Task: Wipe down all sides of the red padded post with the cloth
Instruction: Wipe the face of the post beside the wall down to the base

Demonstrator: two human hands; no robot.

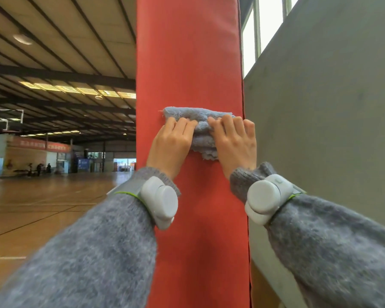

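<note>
The red padded post [187, 52] stands upright straight ahead and fills the middle of the view from top to bottom. A folded grey-blue cloth [201, 127] lies flat against its front face at about chest height. My left hand [170, 143] presses on the cloth's left part with fingers pointing up. My right hand [233, 143] presses on its right part, close to the post's right edge. Both hands hold the cloth against the padding. Only the front face of the post shows; the other sides are hidden.
A grey wall [320, 107] with windows above runs close along the post's right side. To the left a wooden sports-hall floor [42, 207] stretches away, with a few people [39, 168] far off at the back and a basketball hoop frame [5, 121].
</note>
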